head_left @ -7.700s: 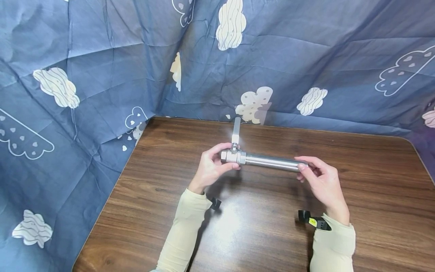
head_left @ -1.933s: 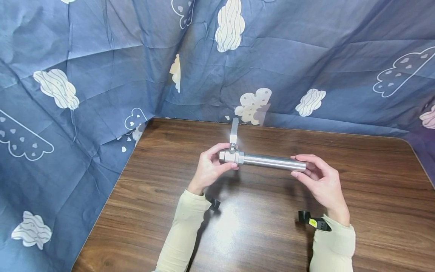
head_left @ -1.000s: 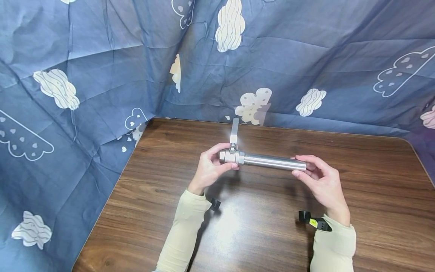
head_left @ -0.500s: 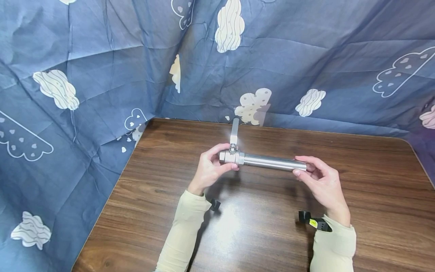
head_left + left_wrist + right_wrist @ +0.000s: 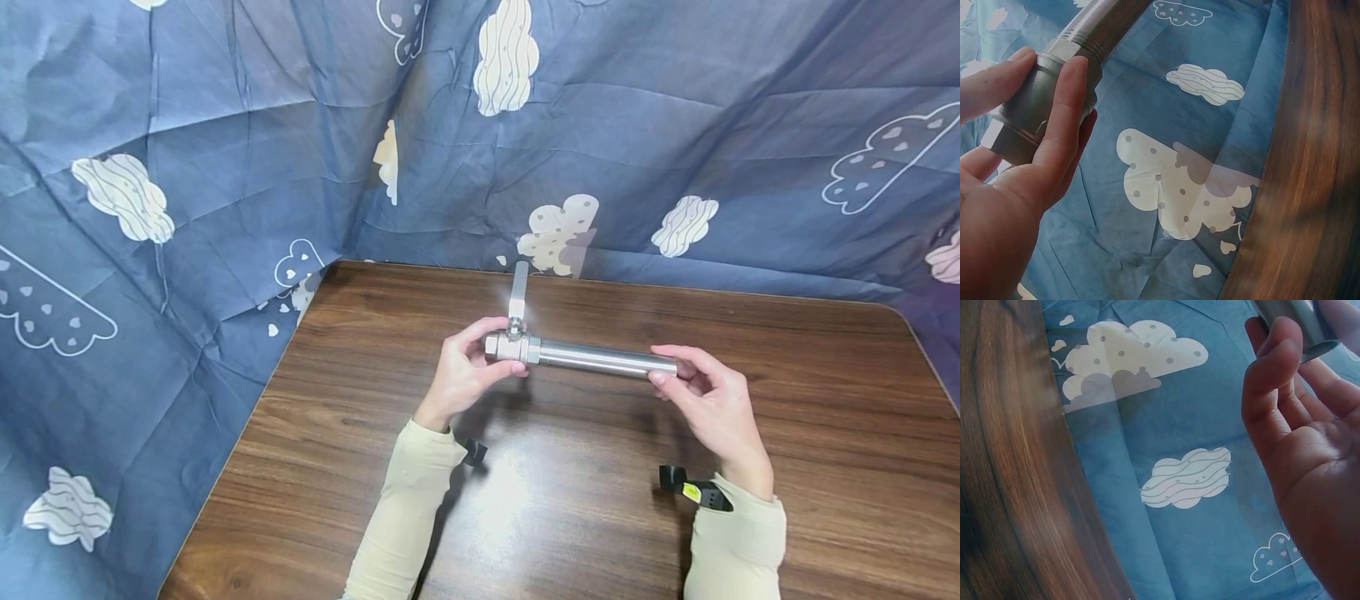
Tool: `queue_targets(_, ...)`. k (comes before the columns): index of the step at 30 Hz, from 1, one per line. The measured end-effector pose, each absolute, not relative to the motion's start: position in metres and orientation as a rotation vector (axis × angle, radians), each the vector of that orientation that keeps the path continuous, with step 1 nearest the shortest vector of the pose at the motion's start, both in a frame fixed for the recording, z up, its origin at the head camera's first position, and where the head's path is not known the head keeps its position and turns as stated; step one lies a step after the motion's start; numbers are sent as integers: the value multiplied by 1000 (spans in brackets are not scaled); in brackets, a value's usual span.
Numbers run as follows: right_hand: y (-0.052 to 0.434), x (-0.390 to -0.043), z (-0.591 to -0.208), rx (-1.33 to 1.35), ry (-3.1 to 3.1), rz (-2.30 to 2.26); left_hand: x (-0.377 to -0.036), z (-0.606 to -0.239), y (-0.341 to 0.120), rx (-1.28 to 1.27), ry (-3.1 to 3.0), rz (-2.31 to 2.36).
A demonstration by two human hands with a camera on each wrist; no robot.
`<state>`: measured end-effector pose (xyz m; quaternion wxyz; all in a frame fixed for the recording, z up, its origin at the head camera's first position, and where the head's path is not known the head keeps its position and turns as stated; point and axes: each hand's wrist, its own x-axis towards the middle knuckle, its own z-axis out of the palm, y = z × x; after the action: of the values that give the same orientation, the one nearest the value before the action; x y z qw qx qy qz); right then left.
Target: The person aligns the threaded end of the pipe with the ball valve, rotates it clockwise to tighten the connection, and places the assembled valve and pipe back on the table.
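Observation:
A steel ball valve (image 5: pixel 509 344) with a flat lever handle (image 5: pixel 518 287) pointing away from me is joined to a long steel pipe (image 5: pixel 603 361). The assembly is held level above the wooden table (image 5: pixel 570 517). My left hand (image 5: pixel 465 367) grips the valve body (image 5: pixel 1044 103), thumb and fingers curled round it. My right hand (image 5: pixel 701 392) pinches the pipe's free end (image 5: pixel 1300 328) between thumb and fingers.
A blue cloth with cloud prints (image 5: pixel 225 150) hangs behind and to the left of the table. Black wrist-camera straps (image 5: pixel 693 490) sit on both cream sleeves. The table's back edge (image 5: pixel 600 279) meets the cloth.
Almost nothing has moved. My right fingers shift slightly on the pipe's end; the valve and pipe stay in the same place.

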<state>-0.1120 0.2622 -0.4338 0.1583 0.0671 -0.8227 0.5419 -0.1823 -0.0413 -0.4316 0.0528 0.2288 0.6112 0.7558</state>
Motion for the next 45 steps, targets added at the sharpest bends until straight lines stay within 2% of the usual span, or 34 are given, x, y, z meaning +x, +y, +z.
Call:
queue_targets(18,261,-113,-435,127,-2370,1505,-182,-433,-41,709,1852,2304)
queue_targets(30,260,-117,-436,391,-2095,1858,-182,-430,-41,679,1850,2311)
queue_targets(45,259,-116,-435,372,-2087,1880,-183,-432,-43,649,1836,2320)
